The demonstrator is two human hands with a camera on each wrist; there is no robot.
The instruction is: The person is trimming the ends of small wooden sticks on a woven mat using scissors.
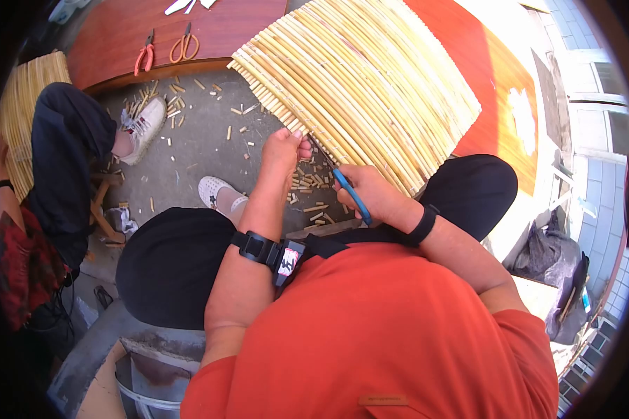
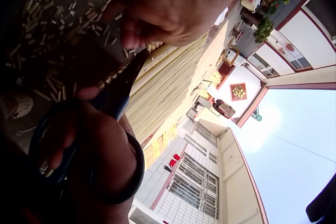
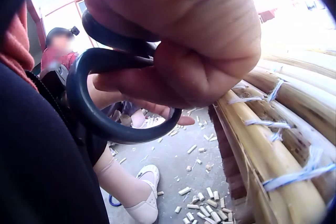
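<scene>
A mat of straw-coloured reed stalks [image 1: 370, 77], tied in rows with white and blue thread, slopes from the table to the lap. My left hand [image 1: 281, 152] pinches stalk ends at the mat's near-left edge. In my right hand [image 1: 376, 190] is a pair of scissors with blue handles [image 1: 353, 197], the blades lying along that edge close to the left fingertips. From the right wrist view, the fingers pass through the dark handle loops [image 3: 128, 133]. The left wrist view shows both hands close together at the stalk ends, the scissors in shadow.
Cut stalk pieces [image 1: 314, 183] litter the grey floor. On the red-brown table [image 1: 112, 42] lie red-handled pliers [image 1: 145, 57] and orange-handled scissors [image 1: 184, 47]. Another person's leg [image 1: 70, 140] and a second mat [image 1: 31, 105] are at the left.
</scene>
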